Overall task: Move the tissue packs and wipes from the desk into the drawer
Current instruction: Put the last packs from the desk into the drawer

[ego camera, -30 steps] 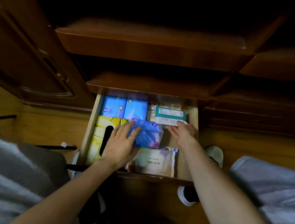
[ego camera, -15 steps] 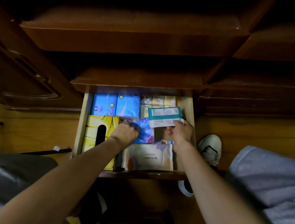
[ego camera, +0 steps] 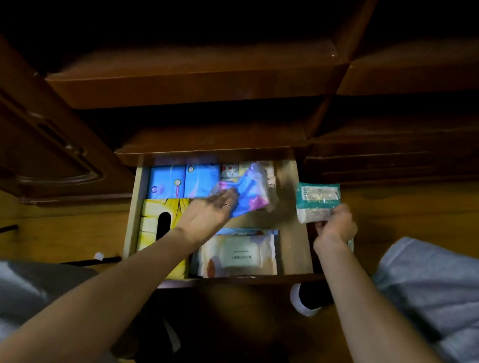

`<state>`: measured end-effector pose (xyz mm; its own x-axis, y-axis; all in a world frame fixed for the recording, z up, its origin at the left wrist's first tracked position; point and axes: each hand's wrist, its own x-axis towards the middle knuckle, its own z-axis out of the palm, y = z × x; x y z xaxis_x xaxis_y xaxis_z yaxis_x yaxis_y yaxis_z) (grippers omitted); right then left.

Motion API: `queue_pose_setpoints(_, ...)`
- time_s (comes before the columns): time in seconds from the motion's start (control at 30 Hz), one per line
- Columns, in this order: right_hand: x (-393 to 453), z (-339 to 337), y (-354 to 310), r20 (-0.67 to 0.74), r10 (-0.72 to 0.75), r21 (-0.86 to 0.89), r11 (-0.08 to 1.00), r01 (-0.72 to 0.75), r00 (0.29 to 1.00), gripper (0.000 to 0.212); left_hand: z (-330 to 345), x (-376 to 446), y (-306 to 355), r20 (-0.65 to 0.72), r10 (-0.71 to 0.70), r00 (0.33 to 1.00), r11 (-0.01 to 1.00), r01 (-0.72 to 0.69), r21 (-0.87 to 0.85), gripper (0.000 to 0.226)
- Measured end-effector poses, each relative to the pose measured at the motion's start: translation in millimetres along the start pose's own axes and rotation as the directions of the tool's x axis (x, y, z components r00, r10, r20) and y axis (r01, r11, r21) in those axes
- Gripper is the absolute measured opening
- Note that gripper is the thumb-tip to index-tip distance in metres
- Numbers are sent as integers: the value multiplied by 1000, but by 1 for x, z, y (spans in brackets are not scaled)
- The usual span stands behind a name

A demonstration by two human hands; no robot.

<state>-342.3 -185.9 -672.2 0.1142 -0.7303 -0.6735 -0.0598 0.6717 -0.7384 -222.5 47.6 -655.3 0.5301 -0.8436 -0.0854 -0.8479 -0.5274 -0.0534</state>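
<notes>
Drawer [ego camera: 303,219] open at centre frame, already well stocked: two blue tissue packs [ego camera: 184,182] along the back left, a yellow tissue box [ego camera: 152,216] at the left wall, a white wipes pack [ego camera: 238,255] at the front, small patterned packs [ego camera: 230,171] at the back, partly hidden. My left hand [ego camera: 206,216] is flat, fingers stretched and slightly spread, pressing on the near edge of a blue-and-pink soft pack [ego camera: 249,190]; it lies tilted across the back row, one end riding up over the patterned packs. Not gripped, only pushed. My right hand [ego camera: 334,226] is out past the drawer's right wall, right of centre frame, fingers pinched shut on the lower end of a teal-and-white pack [ego camera: 317,201], held upright in the air over the floor, not yet inside. Bare wood shows on the drawer's right side, so I judge that is where it goes. Risks: the soft pack is blurred and perched, and a push from one edge could fold it or leave it standing proud, fouling the drawer above on closing. The teal pack is held by its end only; it could swing and catch the drawer wall on the way in, or slip to the floor.
</notes>
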Motion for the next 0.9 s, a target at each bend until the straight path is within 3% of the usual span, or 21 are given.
queue_pose_setpoints(0.1, 6, -10, -5, -34, 21, 25, 999, -20, 999, 21, 8, 38, 7, 146, 48, 988, 994, -62, 90, 59)
queue_pose_setpoints(0.27, 15, -8, -3, 21, 55, 32, 998, -55, 998, 21, 29, 71, 1, 198, 26, 980, 997, -41, 69, 58)
queue_pose_setpoints(0.43, 25, 3, 3, 70, 64, 45, 997, -67, 995, 19, 52, 80, -1, 171, -52, 984, 999, 51, 9, 60)
queue_pose_setpoints(0.57, 29, 6, 8, 71, 58, 7, 998, -59, 996, 23, 63, 86, 7, 43, -189, 981, 979, 191, -71, 56)
queue_pose_setpoints(0.63, 30, 6, 10, 71, 65, -4, 998, -64, 995, 24, 66, 92, 12, 96, -270, 958, 960, 276, -54, 59)
queue_pose_setpoints(0.77, 25, 7, 13, 68, 49, -18, 999, -48, 997, 24, 77, 102, 20, 303, -420, 856, 899, 439, 5, 95)
queue_pose_setpoints(0.9, 16, 14, 13, 150, -51, -100, 993, 66, 987, 18, 74, 114, 20, 313, -381, 870, 920, 391, 34, 107)
